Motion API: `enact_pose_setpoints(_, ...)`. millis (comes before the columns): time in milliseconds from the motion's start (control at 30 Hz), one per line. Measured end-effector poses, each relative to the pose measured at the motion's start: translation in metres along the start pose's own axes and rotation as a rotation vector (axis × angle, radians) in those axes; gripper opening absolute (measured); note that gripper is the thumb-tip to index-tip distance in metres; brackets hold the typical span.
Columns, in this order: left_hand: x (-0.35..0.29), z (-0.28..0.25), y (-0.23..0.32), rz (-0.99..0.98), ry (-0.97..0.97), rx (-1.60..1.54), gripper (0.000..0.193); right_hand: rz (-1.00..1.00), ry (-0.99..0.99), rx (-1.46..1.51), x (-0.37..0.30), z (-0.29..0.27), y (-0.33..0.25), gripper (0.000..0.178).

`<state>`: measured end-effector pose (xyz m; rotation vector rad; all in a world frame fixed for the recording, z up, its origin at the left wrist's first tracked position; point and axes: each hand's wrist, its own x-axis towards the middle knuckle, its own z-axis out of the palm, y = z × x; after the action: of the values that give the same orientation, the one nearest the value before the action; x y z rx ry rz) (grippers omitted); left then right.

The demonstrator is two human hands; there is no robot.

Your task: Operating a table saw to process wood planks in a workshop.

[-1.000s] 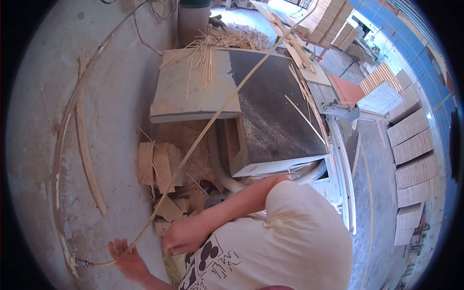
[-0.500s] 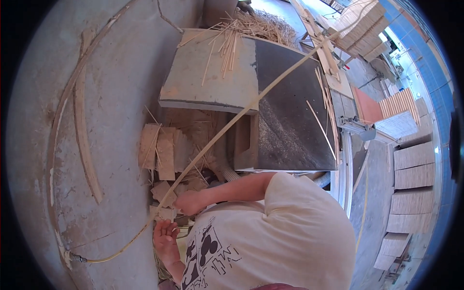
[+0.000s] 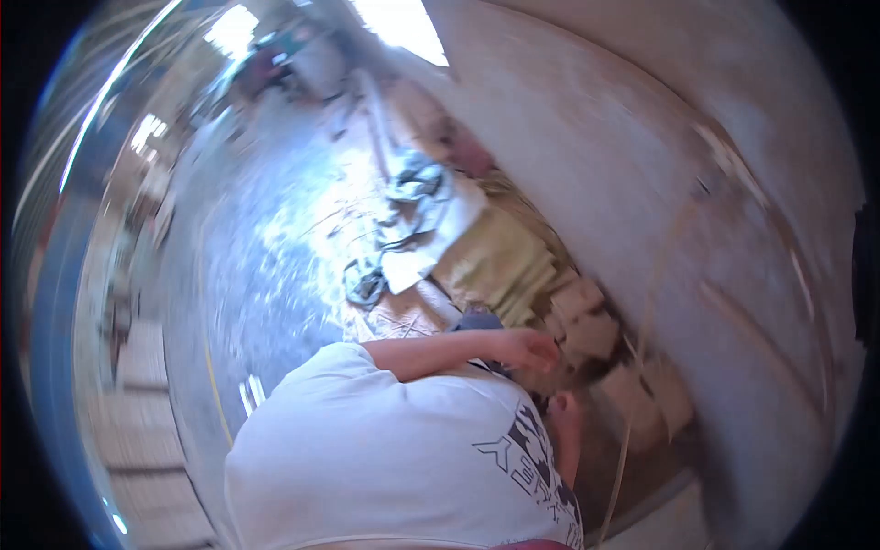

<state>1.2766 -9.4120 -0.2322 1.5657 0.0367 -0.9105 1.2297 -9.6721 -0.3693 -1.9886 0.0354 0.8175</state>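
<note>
My left hand (image 3: 526, 349) reaches out from the shirt's upper sleeve, fingers loosely bent and nothing visible in them. Below it, close to my body, my right hand (image 3: 563, 412) is partly smeared by motion; its fingers seem curled, and I cannot make out anything in them. Both hands hang above brown board scraps (image 3: 587, 332) piled at the wall's foot. Near my right hand lie larger brown pieces (image 3: 639, 396), perhaps cardboard or board. A thin yellowish hose (image 3: 629, 412) runs past these pieces, apart from both hands.
The grey wall (image 3: 587, 119) rises on the right, with a hose fitting (image 3: 702, 187) on it. Folded yellow-green sacks (image 3: 500, 261) lie along its foot, with crumpled dark and white cloths or bags (image 3: 417, 197) beyond. Stacked boards (image 3: 142, 431) stand at far left.
The view has swung round to my left, away from the dark-topped machine bench toward the sacks and floor. My hands have moved apart, and my right hand is farther from the hose.
</note>
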Motion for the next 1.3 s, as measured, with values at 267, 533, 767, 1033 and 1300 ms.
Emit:
enact_pose_setpoints(267, -0.030, -0.041, -0.075, 0.114, 0.276, -0.096, 0.040, -0.130, -0.035, -0.272, 0.047, -0.004, 0.014, 0.026)
enact_pose_setpoints(533, -0.099, -0.116, -0.191, 0.153, 0.472, -0.111, 0.042, -0.056, -0.055, -0.452, 0.103, 0.070, -0.057, 0.028)
enact_pose_setpoints(767, -0.207, -0.174, -0.398, 0.021, 1.144, -0.200, 0.032, -0.424, -0.512, -0.676, 0.117, 0.266, -0.240, 0.023)
enact_pose_setpoints(1033, -0.327, -0.132, -0.467, -0.234, 1.361, -0.858, 0.025, -0.465, -0.763, -0.956, 0.141, 0.409, -0.328, 0.021)
enact_pose_setpoints(1300, -0.355, -0.051, -0.492, -0.252, 1.521, -1.025, 0.029, -0.812, -1.070, -1.167, 0.128, 0.540, -0.360, 0.020)
